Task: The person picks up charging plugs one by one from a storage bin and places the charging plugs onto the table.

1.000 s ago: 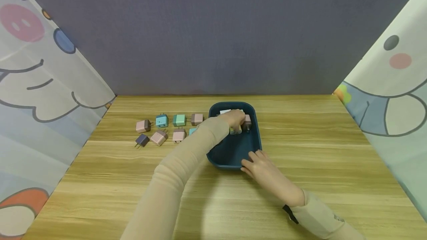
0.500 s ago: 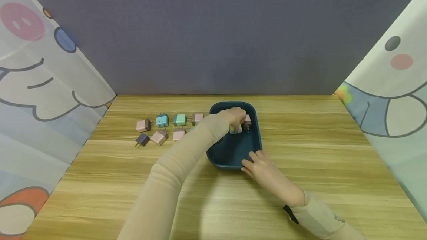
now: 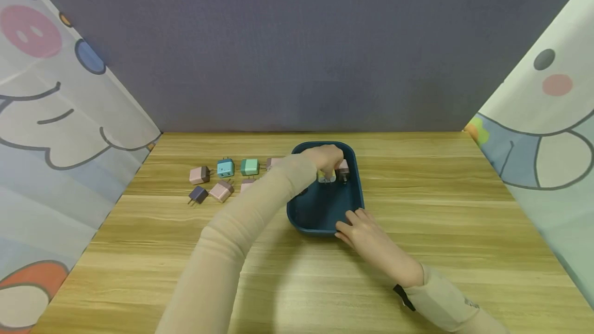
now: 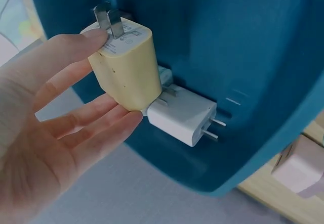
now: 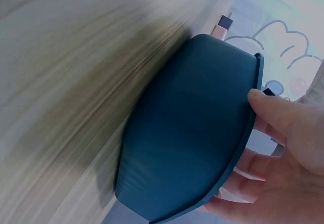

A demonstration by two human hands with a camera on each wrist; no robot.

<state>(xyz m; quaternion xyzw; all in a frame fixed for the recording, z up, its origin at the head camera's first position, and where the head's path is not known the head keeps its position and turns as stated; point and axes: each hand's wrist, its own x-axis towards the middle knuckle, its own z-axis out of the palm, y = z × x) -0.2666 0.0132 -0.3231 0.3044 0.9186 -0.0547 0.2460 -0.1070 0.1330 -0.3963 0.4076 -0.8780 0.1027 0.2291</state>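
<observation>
My left hand [image 3: 325, 157] is over the far end of a dark blue plastic bin [image 3: 315, 231]. In the left wrist view it pinches a yellow charger plug [image 4: 132, 75], thumb by the metal prongs and fingertips at the other end. The prongs point away from the palm. Right beside it inside the bin lies a white charger plug [image 4: 178, 117]. A pink charger plug [image 3: 343, 165] is also in the bin, just right of the hand. My right hand [image 3: 366, 236] holds the bin's near right corner, thumb outside the wall and fingers over the rim.
On the wooden table left of the bin lie several charger plugs: pink [image 3: 199, 174], dark blue [image 3: 198, 194], light blue [image 3: 225, 168] and green [image 3: 250, 167]. My left sleeve [image 3: 246, 220] covers part of them. A grey panel [image 3: 297, 66] stands behind the table, with printed curtains at both sides.
My left hand has shifted slightly up and to the right within the bin, and its sleeve now covers more of the plugs. The right hand and bin have stayed in place.
</observation>
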